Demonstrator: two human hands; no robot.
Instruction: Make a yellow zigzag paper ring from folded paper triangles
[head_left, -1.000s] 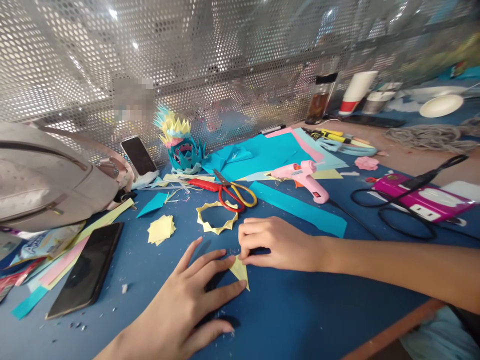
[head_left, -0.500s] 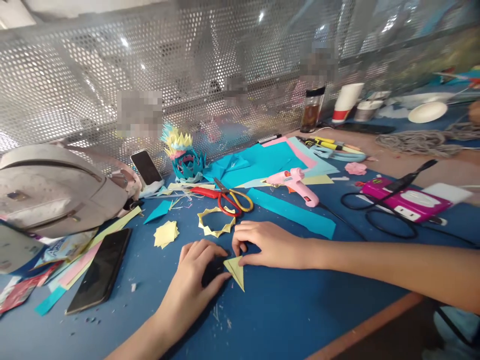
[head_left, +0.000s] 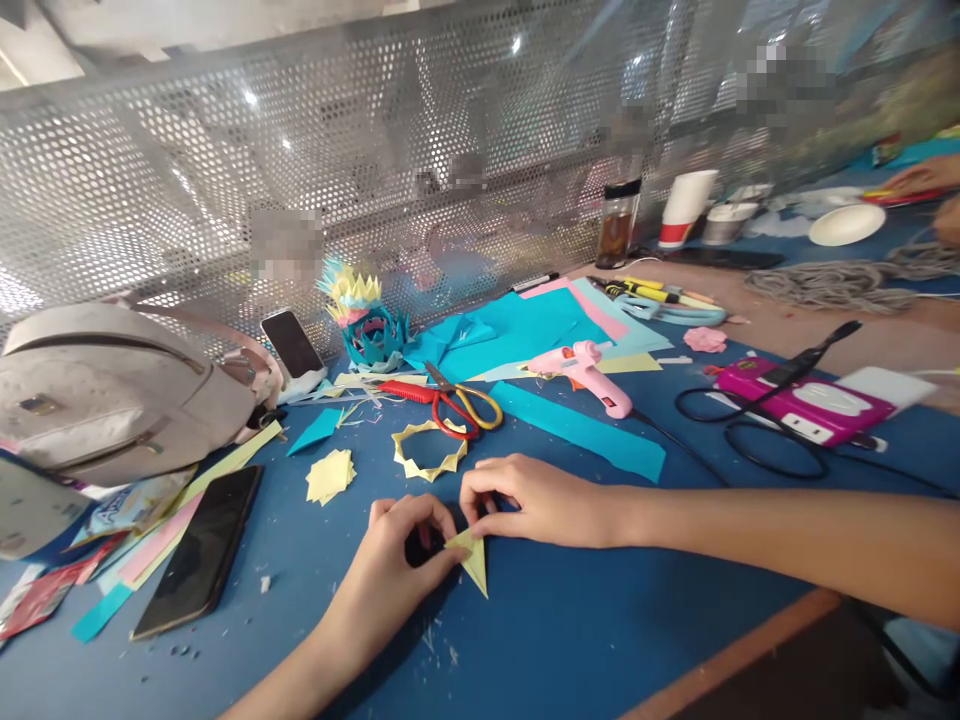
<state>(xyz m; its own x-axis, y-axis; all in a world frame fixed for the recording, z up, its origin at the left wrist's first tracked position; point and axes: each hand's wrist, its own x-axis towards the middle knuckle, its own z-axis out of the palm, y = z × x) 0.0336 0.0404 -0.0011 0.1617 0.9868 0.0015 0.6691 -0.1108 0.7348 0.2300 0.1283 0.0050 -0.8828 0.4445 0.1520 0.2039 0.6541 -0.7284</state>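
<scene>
A small folded yellow paper triangle point(head_left: 475, 568) lies close above the blue table, one point toward me. My left hand point(head_left: 401, 555) pinches its left corner between thumb and curled fingers. On its upper right edge, my right hand point(head_left: 517, 498) presses with thumb and bent fingers. Just beyond my hands is a ring of folded yellow paper point(head_left: 430, 467) with zigzag points. A stack of yellow paper squares point(head_left: 330, 476) sits to its left. Red-and-yellow-handled scissors point(head_left: 469, 408) touch the ring's far side, beside a red cutter point(head_left: 407, 391).
A pink glue gun point(head_left: 592, 375) with a black cord lies to the right, near a blue paper strip point(head_left: 581, 430) and a magenta power strip point(head_left: 806, 400). At left are a phone point(head_left: 202, 550) and a backpack point(head_left: 120, 385). A folded-paper model point(head_left: 375, 335) stands behind.
My left fingers have drawn in and now grip the triangle's left corner. My right hand has shifted slightly left along its top edge. At far right, another person's hand has come into view.
</scene>
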